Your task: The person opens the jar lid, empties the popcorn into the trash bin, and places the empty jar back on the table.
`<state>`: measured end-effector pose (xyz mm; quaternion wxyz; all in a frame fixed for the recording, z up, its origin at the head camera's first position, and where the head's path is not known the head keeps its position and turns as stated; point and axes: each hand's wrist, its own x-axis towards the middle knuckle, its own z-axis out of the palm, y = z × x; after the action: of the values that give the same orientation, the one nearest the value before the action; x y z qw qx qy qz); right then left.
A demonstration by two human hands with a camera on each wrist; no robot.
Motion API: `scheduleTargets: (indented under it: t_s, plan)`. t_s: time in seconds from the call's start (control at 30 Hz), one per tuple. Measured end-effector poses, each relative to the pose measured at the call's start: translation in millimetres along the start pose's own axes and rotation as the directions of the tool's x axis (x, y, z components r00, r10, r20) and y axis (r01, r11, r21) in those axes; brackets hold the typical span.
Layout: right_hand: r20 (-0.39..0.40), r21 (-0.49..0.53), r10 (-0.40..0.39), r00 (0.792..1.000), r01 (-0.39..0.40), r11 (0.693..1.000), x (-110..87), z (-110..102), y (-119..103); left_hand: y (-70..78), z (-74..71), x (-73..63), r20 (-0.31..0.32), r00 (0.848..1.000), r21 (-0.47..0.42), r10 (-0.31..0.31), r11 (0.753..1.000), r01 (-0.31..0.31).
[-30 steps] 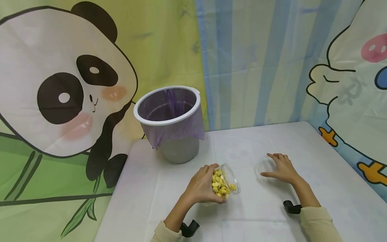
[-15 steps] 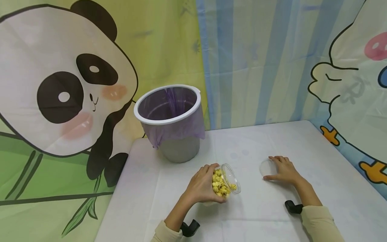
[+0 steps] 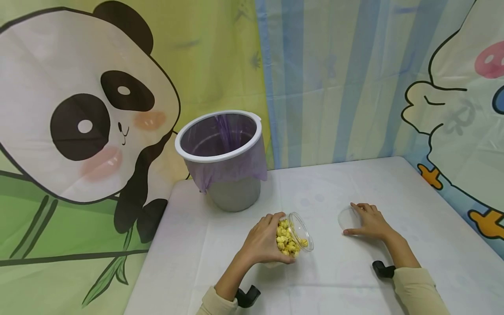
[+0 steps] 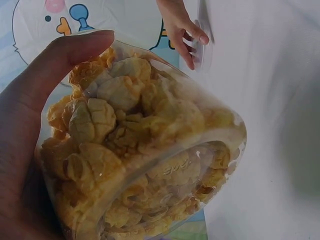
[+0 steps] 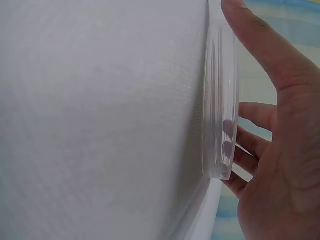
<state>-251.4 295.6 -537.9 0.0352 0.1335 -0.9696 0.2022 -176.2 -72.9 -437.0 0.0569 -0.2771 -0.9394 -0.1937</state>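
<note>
My left hand point(image 3: 264, 243) grips a clear plastic jar point(image 3: 300, 232) tilted over on its side, its uncovered mouth toward the right. Yellow popcorn point(image 3: 286, 239) fills much of the jar, with one piece near the rim. The left wrist view shows the jar's base point(image 4: 165, 175) close up, thumb along its upper side. To the right, my right hand point(image 3: 368, 221) holds a clear round lid point(image 3: 346, 219) low at the white table, thumb and fingers spread across its edge. In the right wrist view the lid point(image 5: 220, 100) stands edge-on beside the cloth, some fingertips showing through it.
A grey bin point(image 3: 234, 194) with a white rim and purple liner stands at the back left of the white-covered table point(image 3: 315, 284). Printed curtains with a panda point(image 3: 86, 118) and other cartoon figures hang behind and beside the table.
My right hand has shifted slightly right and down with the lid, then stayed nearly still. My left hand and the jar have barely moved.
</note>
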Motion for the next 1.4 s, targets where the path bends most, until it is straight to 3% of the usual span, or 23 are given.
scheduleTargets:
  t_s: [0.63,0.87,1.1,1.4]
  plan:
    - [0.022,0.019,0.017,1.000,-0.017,1.000,-0.7,0.8,-3.6,-1.0,-0.4,-2.8,-0.002,1.000,-0.014,-0.015,1.000,0.015]
    - [0.025,0.028,0.021,0.999,-0.022,0.999,-1.2,1.2,-5.0,-3.5,-6.5,-6.1,-0.035,0.999,-0.049,-0.029,0.998,0.027]
    - [0.024,0.021,0.033,0.999,-0.034,0.999,-3.0,1.5,-4.4,-6.6,-33.6,-9.5,-0.109,0.988,-0.119,-0.108,0.988,0.094]
    - [0.024,0.033,0.023,0.999,-0.024,0.999,1.4,-4.0,-4.8,-14.9,-99.9,-19.2,-0.256,0.943,-0.196,-0.212,0.967,0.164]
